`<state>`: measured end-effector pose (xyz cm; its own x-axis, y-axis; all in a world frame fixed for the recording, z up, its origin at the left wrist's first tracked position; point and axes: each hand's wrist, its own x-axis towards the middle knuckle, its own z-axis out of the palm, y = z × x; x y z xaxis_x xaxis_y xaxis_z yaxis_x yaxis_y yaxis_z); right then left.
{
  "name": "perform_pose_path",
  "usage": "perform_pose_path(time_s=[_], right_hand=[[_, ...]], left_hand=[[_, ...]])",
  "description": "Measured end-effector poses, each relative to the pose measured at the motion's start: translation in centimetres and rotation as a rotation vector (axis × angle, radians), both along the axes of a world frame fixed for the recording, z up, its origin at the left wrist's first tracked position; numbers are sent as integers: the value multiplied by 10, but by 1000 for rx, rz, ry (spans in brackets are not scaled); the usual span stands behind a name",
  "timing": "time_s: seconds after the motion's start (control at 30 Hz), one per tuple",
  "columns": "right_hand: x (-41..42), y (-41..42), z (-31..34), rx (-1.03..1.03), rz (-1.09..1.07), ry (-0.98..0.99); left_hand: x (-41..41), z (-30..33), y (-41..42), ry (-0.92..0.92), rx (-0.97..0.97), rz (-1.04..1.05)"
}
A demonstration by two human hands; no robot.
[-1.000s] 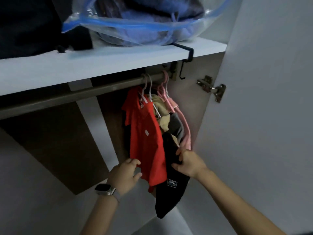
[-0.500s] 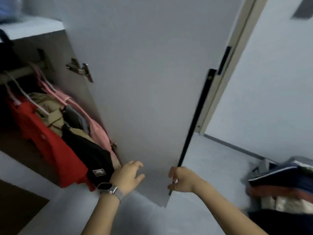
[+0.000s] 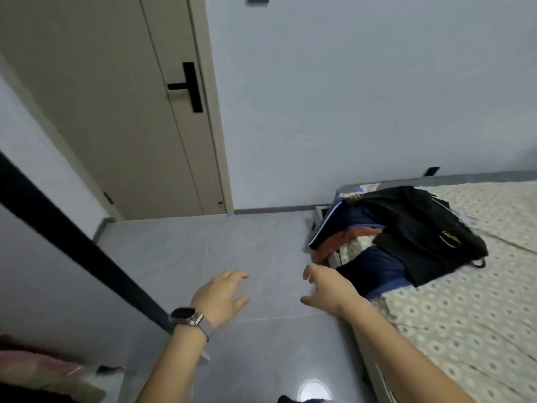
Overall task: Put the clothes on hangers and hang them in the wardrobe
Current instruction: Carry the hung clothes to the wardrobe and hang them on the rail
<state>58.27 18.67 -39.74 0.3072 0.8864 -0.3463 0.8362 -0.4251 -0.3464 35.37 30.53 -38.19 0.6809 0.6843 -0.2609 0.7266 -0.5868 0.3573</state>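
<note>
Head view shows the left hand (image 3: 218,295) and the right hand (image 3: 325,289) both relaxed and empty above the floor (image 3: 232,245). The clothes (image 3: 398,237) lie heaped on the bed (image 3: 479,309) corner. Better lift one garment from the top, by its collar.

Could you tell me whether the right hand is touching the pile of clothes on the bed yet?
Apart. In the head view the right hand, fingers spread and holding nothing, hangs over the floor beside the bed; grey floor shows between its fingertips and the pile of clothes.
</note>
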Motion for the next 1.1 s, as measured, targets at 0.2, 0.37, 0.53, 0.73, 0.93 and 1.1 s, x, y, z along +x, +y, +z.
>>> perform_pose_path(time_s=[0.2, 0.37, 0.53, 0.73, 0.93, 1.1], right_hand=[[59, -105, 0, 27, -368, 23], [72, -195, -2, 79, -716, 34], [71, -260, -12, 30, -980, 90], [71, -307, -10, 7, -1215, 94], [66, -341, -10, -7, -1433, 99], [43, -366, -10, 6, -1660, 74]], left_hand=[[110, -2, -30, 76, -45, -338], [192, -5, -74, 114, -61, -619], [255, -13, -122, 119, -92, -867], [322, -13, -169, 99, -104, -1151], [373, -9, -208, 54, -64, -1327], [410, -8, -249, 27, -26, -1520]])
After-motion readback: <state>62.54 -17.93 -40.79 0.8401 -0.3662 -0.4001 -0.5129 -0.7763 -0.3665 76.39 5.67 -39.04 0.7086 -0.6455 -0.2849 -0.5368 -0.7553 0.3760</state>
